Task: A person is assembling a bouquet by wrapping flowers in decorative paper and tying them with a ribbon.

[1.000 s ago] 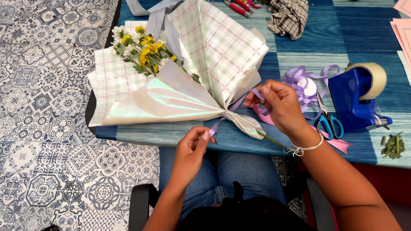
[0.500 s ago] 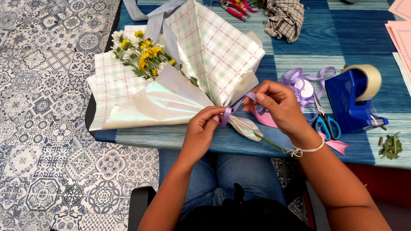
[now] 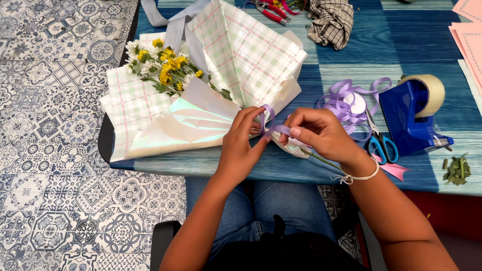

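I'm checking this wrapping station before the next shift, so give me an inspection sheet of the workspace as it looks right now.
Surface: blue striped table, edge toward the person.
Job's things: bouquet of yellow and white flowers lying in checked and iridescent wrapping paper; lilac ribbon looped at its neck.
Clutter: ribbon spool, blue-handled scissors, blue tape dispenser, checked cloth, red-handled pliers, pink paper sheets, leaf scraps.
Grippers: left hand and right hand both pinch the ribbon.
Cables: nothing seen.
Surroundings: patterned tile floor; the person is seated in jeans.
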